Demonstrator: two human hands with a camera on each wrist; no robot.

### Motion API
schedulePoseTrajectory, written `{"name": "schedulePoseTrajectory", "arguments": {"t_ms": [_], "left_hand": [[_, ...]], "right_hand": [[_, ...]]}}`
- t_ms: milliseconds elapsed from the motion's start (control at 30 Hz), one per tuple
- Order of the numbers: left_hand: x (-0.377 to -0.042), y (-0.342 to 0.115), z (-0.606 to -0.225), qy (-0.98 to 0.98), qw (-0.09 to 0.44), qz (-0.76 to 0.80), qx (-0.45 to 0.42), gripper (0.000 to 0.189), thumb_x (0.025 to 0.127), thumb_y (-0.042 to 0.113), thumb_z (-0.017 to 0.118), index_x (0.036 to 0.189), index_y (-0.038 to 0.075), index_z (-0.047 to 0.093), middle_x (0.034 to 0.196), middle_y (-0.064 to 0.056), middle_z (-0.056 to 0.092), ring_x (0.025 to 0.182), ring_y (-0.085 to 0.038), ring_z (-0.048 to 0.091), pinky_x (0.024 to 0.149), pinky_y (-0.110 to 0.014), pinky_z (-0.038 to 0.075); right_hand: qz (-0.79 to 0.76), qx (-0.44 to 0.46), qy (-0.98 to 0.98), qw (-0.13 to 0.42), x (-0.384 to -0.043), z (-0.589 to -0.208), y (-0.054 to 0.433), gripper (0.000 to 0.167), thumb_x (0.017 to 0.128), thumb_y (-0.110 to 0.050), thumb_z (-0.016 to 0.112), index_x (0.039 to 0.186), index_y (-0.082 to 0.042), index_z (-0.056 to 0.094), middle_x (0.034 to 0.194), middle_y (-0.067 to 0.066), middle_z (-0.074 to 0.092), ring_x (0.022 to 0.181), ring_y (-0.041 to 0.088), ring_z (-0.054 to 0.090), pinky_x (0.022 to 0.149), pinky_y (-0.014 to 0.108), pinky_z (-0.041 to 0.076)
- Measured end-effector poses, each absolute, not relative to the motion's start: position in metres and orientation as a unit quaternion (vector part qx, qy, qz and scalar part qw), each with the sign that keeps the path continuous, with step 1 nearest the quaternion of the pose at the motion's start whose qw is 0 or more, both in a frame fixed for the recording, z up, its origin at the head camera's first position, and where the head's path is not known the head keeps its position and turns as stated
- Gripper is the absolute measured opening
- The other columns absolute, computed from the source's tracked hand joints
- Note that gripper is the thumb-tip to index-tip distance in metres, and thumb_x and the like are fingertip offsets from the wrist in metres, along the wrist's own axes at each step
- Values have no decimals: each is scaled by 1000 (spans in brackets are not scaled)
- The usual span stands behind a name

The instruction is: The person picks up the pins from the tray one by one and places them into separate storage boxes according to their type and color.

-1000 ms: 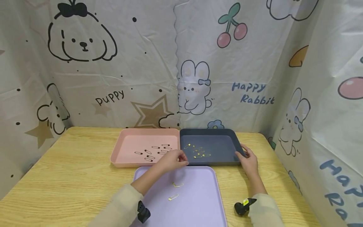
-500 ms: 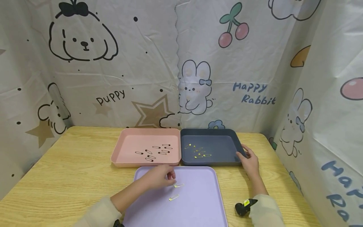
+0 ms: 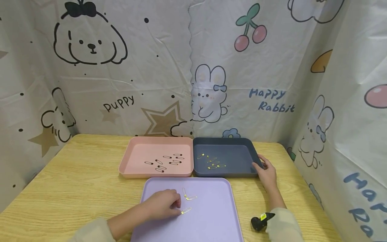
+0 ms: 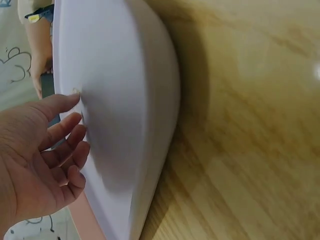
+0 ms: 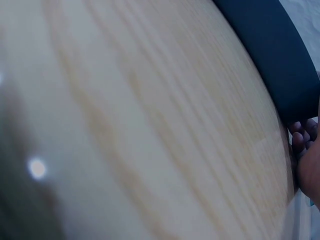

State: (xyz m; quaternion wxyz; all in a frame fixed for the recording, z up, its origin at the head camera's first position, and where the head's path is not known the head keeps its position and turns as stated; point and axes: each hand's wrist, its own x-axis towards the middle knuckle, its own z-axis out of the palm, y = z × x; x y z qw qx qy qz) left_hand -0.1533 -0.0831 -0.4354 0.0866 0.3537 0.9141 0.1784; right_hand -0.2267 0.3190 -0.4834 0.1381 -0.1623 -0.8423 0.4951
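Note:
In the head view my left hand (image 3: 164, 204) is low over the lavender tray (image 3: 211, 222), its thumb tip at the head of a gold safety pin (image 3: 186, 210). In the left wrist view its thumb and bent fingers stand apart. Two more gold safety pins (image 3: 191, 198) lie just beyond, end to end. My right hand (image 3: 267, 173) holds the right rim of the dark blue tray (image 3: 239, 154), thumb over the edge and fingers outside. Several gold safety pins (image 3: 212, 164) lie in that tray's left half.
Left of the dark tray and against it stands a pink tray (image 3: 136, 154) with several black safety pins (image 3: 167, 157). The trays are on a wood-grain table (image 3: 75, 188). A printed cloth (image 3: 157, 50) hangs behind and along both sides.
My left hand has drawn back from the near edge of the pink and dark trays to the nearest pin on the lavender tray. The right hand has stayed at the dark tray's rim.

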Motion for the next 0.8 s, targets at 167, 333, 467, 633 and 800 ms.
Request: {"name": "schedulePoseTrajectory", "arguments": {"t_ms": [167,333,467,633,800], "left_hand": [[-148,-78,-434,917,75,164,355,12,78,24,71,76,19,61,70,12,46,63,0,39,60,-19,37],[-146,-75,-432,920,66,158,352,9,78,21,70,74,19,62,68,13,46,62,0,38,58,-19,36],[-145,-73,-432,920,63,161,351,11,78,25,70,73,20,62,68,13,46,61,0,38,57,-19,35],[-145,-70,-433,922,57,156,350,10,78,22,69,72,20,61,67,13,44,61,0,38,56,-19,35],[-144,-66,-435,926,71,165,331,11,78,17,68,71,18,60,65,12,43,58,-1,38,54,-19,35]], "right_hand": [[500,-166,-840,133,-225,-484,318,54,90,-33,61,139,-17,45,123,16,52,103,16,46,70,11,37],[499,-166,-840,134,-225,-484,318,54,90,-32,61,139,-17,45,124,16,52,103,16,46,70,9,37],[497,-166,-841,137,-226,-483,319,53,90,-31,60,139,-18,45,123,14,53,102,15,46,69,9,37],[499,-165,-840,133,-228,-483,321,52,90,-29,60,139,-21,45,123,13,52,103,17,46,69,11,38],[497,-166,-842,132,-228,-482,321,53,90,-30,60,140,-21,44,124,14,53,104,17,47,69,11,38]]}}
